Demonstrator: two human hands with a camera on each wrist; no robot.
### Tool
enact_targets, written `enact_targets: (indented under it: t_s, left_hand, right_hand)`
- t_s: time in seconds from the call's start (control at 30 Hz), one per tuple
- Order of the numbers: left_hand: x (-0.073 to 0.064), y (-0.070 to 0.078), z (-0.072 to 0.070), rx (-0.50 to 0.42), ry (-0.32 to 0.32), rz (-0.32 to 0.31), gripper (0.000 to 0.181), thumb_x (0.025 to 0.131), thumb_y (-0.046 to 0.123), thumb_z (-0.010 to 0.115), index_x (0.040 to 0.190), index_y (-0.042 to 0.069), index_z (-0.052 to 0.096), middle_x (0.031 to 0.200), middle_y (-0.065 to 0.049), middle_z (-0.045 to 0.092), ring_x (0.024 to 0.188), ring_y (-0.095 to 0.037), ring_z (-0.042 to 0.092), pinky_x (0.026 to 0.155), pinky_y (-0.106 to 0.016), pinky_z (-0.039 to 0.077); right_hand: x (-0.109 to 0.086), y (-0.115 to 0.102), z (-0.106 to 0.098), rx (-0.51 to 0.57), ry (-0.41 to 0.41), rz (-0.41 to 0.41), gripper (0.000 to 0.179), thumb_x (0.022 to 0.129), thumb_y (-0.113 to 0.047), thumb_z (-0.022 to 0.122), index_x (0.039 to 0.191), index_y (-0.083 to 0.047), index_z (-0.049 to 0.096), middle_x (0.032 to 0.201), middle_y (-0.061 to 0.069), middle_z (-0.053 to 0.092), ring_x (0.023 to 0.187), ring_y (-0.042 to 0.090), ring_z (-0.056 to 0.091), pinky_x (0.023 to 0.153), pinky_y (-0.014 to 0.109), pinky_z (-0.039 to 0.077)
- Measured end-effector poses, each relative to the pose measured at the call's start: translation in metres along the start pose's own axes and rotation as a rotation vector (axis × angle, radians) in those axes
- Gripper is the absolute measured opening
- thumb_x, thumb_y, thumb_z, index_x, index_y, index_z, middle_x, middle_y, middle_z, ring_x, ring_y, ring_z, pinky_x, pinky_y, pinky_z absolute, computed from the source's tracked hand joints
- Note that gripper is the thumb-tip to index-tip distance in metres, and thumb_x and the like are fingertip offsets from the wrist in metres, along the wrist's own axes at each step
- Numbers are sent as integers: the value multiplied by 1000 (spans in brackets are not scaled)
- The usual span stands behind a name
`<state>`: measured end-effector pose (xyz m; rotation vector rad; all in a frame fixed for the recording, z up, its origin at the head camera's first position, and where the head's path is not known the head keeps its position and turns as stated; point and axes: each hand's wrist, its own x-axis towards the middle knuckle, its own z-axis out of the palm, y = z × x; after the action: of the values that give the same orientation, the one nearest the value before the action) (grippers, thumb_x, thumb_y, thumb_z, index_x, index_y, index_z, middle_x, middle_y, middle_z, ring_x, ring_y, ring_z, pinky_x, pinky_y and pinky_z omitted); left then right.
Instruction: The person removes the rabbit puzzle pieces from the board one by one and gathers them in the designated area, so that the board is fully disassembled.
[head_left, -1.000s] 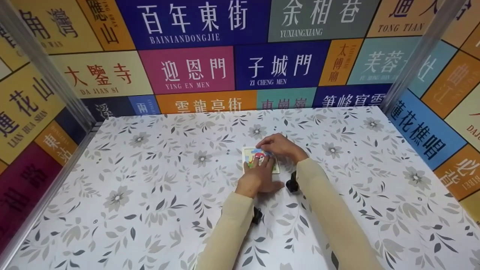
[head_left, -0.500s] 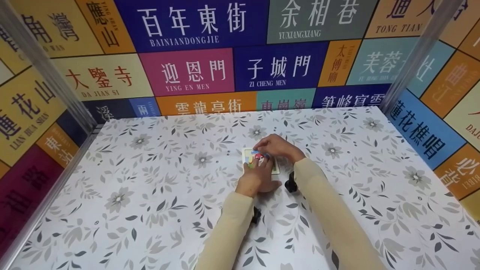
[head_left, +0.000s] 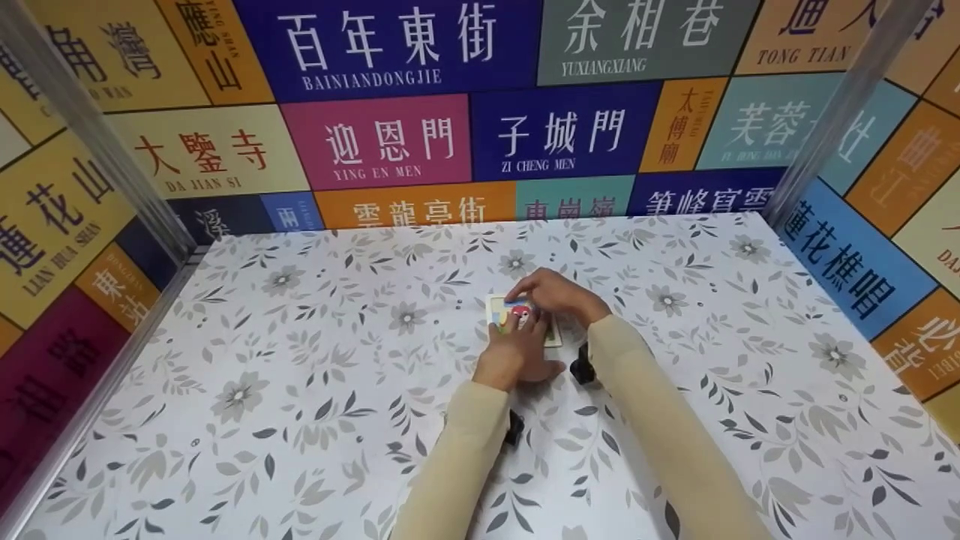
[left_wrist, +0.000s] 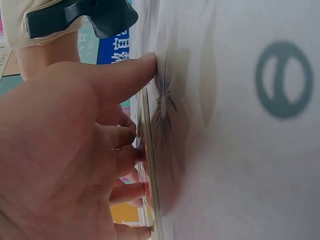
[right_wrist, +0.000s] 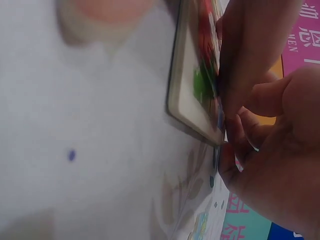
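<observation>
The left hand (head_left: 516, 352) lies over the picture board (head_left: 496, 306), with its fingers spread on the printed face, grasping nothing. The right hand (head_left: 559, 291) bends its fingers at the board's far edge; whether they pinch something there, I cannot tell. Since one second ago, these fingertips have shifted slightly toward the board's far left corner, while the left hand has stayed; so the work, I judge, is now at this edge. The board is on the flowered table (head_left: 315, 360), well apart from its left and right edges. Behind the table's far edge stands a lettered wall (head_left: 555, 154).
</observation>
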<state>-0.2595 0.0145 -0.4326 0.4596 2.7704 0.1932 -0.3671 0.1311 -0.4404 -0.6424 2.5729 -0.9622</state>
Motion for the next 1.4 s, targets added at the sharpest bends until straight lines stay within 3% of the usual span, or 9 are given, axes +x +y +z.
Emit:
enact_targets:
  t_s: [0.07,0.23,0.4,0.63,0.83,0.93,1.07,1.3,1.4]
  left_hand:
    - [0,-1,0,14,-2,2,80,97,56,53,161,18,24,169,-2,22,157,-27,16,122,-61,23]
    - [-1,-2,-1,41,-6,-6,79,97,56,53,160,17,26,169,-2,22,157,-26,16,121,-61,25]
    - [0,-1,-4,25,-13,3,79,97,55,54,160,18,25,169,-2,20,157,-26,15,122,-61,24]
    - [1,1,-6,2,-13,-14,84,94,58,58,160,19,26,169,-1,20,158,-26,12,123,-60,22]
    - [1,1,-3,12,-10,-14,86,92,62,58,160,18,28,169,-1,23,158,-25,13,122,-60,23]
    - [-1,0,-2,26,6,-8,87,91,63,58,159,17,30,168,-1,25,157,-26,16,121,-61,26]
    - [-3,-1,-2,33,20,-5,87,91,63,59,159,16,30,168,-2,25,156,-27,19,119,-61,28]
    - [-3,0,-1,16,15,-2,87,92,62,58,160,17,27,168,-3,24,156,-28,18,121,-61,26]
    - [-3,1,-1,17,19,6,88,92,62,57,160,17,26,168,-4,23,157,-28,17,121,-61,25]
  right_hand:
    - [0,-2,0,-6,-11,30,51,88,8,34,115,-3,75,128,18,68,71,14,57,76,27,47]
    - [3,-10,0,3,-35,122,46,94,-1,35,117,-8,74,135,12,64,105,23,56,98,34,43]
    - [2,-12,-2,42,-30,169,45,95,-2,35,118,-8,73,134,11,63,109,26,54,97,35,42]
    - [1,-11,-4,20,6,99,45,92,3,36,114,-5,74,131,14,65,111,26,54,99,35,42]
    - [0,-7,-1,41,17,58,43,89,5,37,108,-2,75,119,17,69,97,25,56,87,31,43]
    - [0,-6,0,47,11,14,47,85,8,35,111,1,73,123,19,69,111,31,60,100,38,47]
    - [0,-2,1,26,9,15,53,83,9,34,123,1,69,133,19,65,132,34,53,115,49,40]
    - [-2,-2,-1,36,-7,17,49,87,7,36,123,0,69,139,20,61,136,37,51,114,49,40]
    - [-3,-4,-1,46,-5,41,49,86,7,38,125,1,67,138,21,61,130,35,54,110,46,43]
